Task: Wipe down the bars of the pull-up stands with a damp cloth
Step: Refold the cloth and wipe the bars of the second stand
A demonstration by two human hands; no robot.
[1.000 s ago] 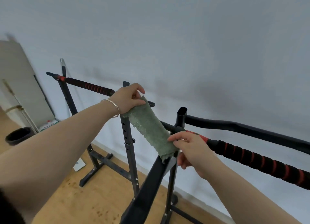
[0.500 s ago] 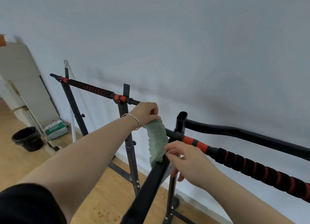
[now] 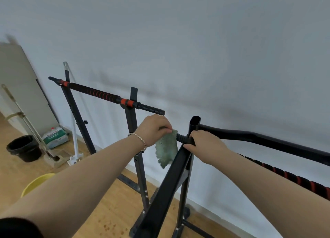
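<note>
A green damp cloth (image 3: pixel 167 149) hangs from my left hand (image 3: pixel 154 129), which grips its top against the ribbed black end (image 3: pixel 180 136) of the near bar. My right hand (image 3: pixel 205 146) rests curled on the joint where that bar meets the near stand's upright tube (image 3: pixel 195 123). The near bar's red-and-black foam grip (image 3: pixel 294 178) runs off to the right under my right forearm. A second stand on the left carries another bar (image 3: pixel 100 95) with red-and-black grip and a ribbed free end (image 3: pixel 153 109).
A black curved bar (image 3: pixel 267 139) runs right from the near upright. On the wooden floor at left stand a black bucket (image 3: pixel 23 148), a mop handle (image 3: pixel 23 116), a white-green package (image 3: pixel 55 137) and a yellow basin (image 3: pixel 37 183). The white wall is close behind.
My left hand drew the cloth right and down, off the far bar onto the near bar's ribbed end. My right hand let go of the cloth's lower end and moved onto the joint.
</note>
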